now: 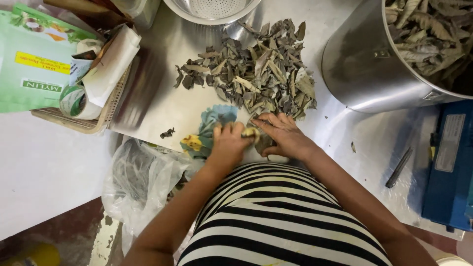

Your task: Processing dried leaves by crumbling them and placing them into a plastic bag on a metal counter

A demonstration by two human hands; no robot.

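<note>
A heap of dried grey-green leaves (258, 74) lies on a shiny metal tray (152, 93). At the heap's near edge, my left hand (227, 144) is closed on a small yellowish piece (250, 133), with a blue and yellow cloth (209, 129) under and beside it. My right hand (286, 135) rests flat, fingers pointing left, pressing on a few leaves next to that piece. The two hands touch at the fingertips. Whether the right hand grips anything is hidden under its palm.
A big steel pot (374, 69) full of dried leaves stands at the right. A metal colander (212, 10) is at the top. A basket (74, 123) with tape rolls and papers sits left, a green packet (29, 64) beside it. Clear plastic bag (138, 177) below; blue box (451, 162) right.
</note>
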